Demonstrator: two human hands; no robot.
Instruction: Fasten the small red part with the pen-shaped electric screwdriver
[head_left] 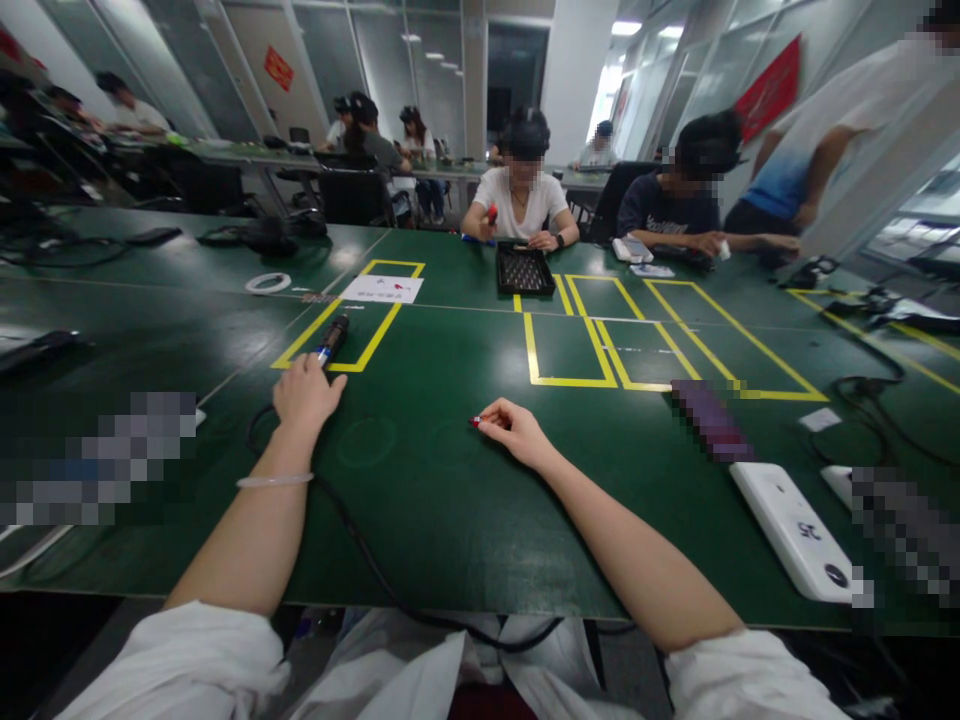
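My left hand [306, 390] reaches over the near end of a black-and-blue stick-shaped power tool [334, 340], which looks like an electric screwdriver. Its black end points away from me, inside a yellow taped frame. The thumb is spread away from the tool, and the hand partly hides its near end. Over the middle of the green table, my right hand [514, 432] pinches a small red piece [475, 423] between thumb and fingertips. What kind of piece it is cannot be made out. A black cable [352, 525] runs from beneath my left forearm towards my lap.
Beyond the tool lies a white paper sheet [384, 289] with small red bits on it. A black tray [525, 270] sits before a co-worker opposite. To my right are a phone [709, 420] and white power bank [787, 530]; a white cable coil [268, 284] lies left.
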